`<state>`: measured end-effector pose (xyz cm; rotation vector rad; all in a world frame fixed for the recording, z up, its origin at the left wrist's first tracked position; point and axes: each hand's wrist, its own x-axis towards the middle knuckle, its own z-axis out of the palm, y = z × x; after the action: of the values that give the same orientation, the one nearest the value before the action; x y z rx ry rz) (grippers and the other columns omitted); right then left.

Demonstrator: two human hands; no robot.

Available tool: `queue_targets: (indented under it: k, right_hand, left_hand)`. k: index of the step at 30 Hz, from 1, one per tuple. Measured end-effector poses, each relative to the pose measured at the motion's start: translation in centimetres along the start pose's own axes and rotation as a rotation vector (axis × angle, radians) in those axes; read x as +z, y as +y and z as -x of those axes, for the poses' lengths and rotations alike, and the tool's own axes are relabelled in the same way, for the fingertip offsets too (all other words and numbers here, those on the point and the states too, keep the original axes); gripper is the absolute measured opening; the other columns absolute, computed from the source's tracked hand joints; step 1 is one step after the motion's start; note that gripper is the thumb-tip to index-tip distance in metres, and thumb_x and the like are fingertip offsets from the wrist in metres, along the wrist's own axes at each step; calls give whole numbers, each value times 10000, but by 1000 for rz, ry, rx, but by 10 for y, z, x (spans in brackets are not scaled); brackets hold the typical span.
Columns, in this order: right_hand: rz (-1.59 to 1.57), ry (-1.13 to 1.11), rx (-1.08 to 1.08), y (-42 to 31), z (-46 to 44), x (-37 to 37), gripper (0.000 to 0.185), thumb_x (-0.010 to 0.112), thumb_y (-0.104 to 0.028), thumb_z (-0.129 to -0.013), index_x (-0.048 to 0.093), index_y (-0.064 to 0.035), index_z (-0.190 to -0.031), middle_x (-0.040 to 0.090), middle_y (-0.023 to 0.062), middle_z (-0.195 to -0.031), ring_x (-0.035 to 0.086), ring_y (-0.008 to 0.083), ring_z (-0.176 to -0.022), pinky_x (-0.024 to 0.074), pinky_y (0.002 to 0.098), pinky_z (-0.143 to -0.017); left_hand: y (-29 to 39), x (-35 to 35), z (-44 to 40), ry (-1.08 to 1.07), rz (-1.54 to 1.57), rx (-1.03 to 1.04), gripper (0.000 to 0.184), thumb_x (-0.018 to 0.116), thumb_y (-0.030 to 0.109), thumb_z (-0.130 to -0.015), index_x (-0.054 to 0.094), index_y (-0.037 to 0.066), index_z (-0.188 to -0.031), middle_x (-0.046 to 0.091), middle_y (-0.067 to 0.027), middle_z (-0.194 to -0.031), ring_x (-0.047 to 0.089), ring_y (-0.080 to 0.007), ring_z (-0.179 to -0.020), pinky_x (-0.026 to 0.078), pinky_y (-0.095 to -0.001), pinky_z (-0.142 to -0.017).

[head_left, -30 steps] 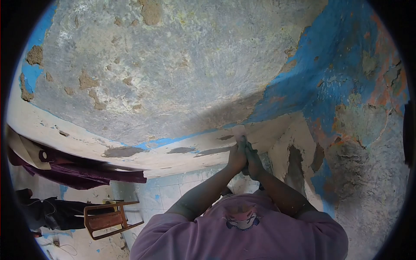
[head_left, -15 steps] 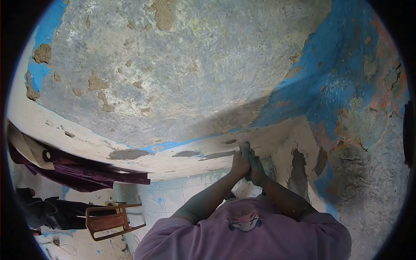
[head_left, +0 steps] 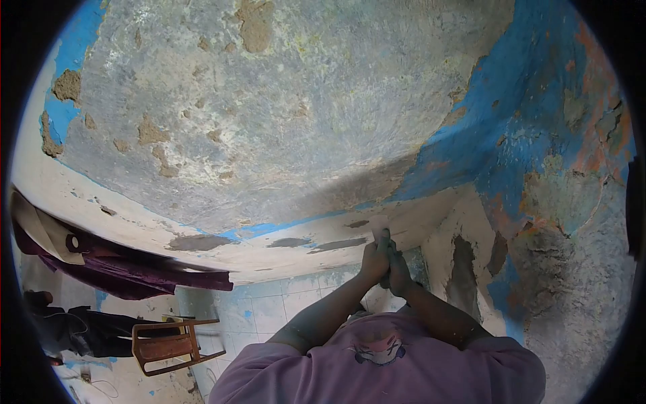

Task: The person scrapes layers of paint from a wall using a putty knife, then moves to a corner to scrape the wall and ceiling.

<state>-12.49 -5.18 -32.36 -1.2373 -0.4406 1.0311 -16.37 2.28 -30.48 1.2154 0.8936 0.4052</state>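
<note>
My left hand (head_left: 374, 261) and my right hand (head_left: 400, 275) are pressed together in front of my chest, fingers closed. They grip what looks like a scraper, whose pale flat blade (head_left: 381, 223) points away from me at the lower wall. Its handle is mostly hidden by my fingers. Beyond the blade is the cream-painted lower band of the wall (head_left: 296, 257), marked with grey bare patches. Above it spreads the large grey stripped wall surface (head_left: 282, 128), bordered by blue paint (head_left: 464, 145).
To the left lies a dark purple cloth (head_left: 148, 273). Below it are a wooden chair (head_left: 165, 347) and a black cloth-like item (head_left: 87, 330). Paint flakes are scattered over the tiled floor (head_left: 269, 313). A peeling side wall (head_left: 565, 283) meets this one on the right.
Both hands, still together, have dropped slightly in the view, toward my body, and the blade has come down with them. The surroundings look the same.
</note>
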Motion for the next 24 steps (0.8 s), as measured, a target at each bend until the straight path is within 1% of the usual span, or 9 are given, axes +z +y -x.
queue_targets:
  k: [3,10,12,15,16,19,21,23,24]
  right_hand:
    - [60,-97,159,-10,-15,-9,441,247,-390,-958,480,-28,-1055,567,71,-683,517,120,-596,419,296,-548]
    - [83,-115,99,4,-1,-9,439,239,-388,-962,487,-32,-1030,546,55,-660,498,97,-589,400,287,-524]
    - [0,13,13,9,2,-1,498,273,-537,-921,498,-93,-925,424,-6,-543,395,80,-389,294,243,-349]
    - [108,-49,-129,-11,-27,2,441,254,-397,-959,484,-24,-1006,529,41,-640,492,82,-561,389,267,-497]
    - [37,-179,14,-32,-27,-1,461,262,-409,-957,486,-8,-996,529,45,-646,494,89,-557,387,270,-493]
    - [153,-154,-93,-39,-24,2,466,274,-411,-955,491,1,-977,527,40,-641,493,99,-536,388,267,-481]
    - [161,-102,-151,-22,-14,2,478,268,-421,-954,483,-2,-1039,531,38,-643,498,106,-537,393,267,-484]
    - [-47,-124,156,-10,-2,-5,479,267,-419,-953,461,-14,-1120,536,35,-654,511,102,-562,398,258,-495]
    - [64,-61,61,-6,-5,0,486,258,-420,-954,438,-28,-1178,559,45,-706,537,118,-623,424,269,-548]
  left_hand:
    - [41,3,4,-17,-6,23,463,432,410,-926,501,48,-646,495,-18,-620,495,-122,-568,458,-303,-595]
    - [10,-4,5,-9,-74,33,484,426,423,-925,535,18,-683,531,-47,-633,509,-128,-585,432,-307,-575]
    - [-8,-5,1,-11,-23,4,478,419,414,-928,543,15,-695,544,-59,-632,517,-132,-590,428,-317,-553]
    - [38,-10,-9,-5,-273,207,471,408,396,-935,545,15,-694,555,-62,-638,530,-135,-598,431,-308,-563]
    - [43,-9,-16,-27,-111,251,475,391,391,-939,547,19,-688,556,-59,-630,546,-143,-604,440,-300,-577]
    - [55,-7,-6,-32,-112,267,474,395,388,-938,543,17,-684,558,-60,-629,552,-150,-604,453,-293,-582]
    - [37,-6,1,-35,-91,215,473,398,387,-937,540,14,-684,558,-61,-627,549,-147,-600,457,-293,-565]
    - [3,-8,-5,-24,-64,66,478,400,397,-937,538,17,-682,548,-51,-619,550,-142,-608,452,-289,-562]
    - [10,-6,-3,-38,-59,34,472,403,401,-937,534,22,-689,533,-42,-611,549,-141,-608,450,-297,-558]
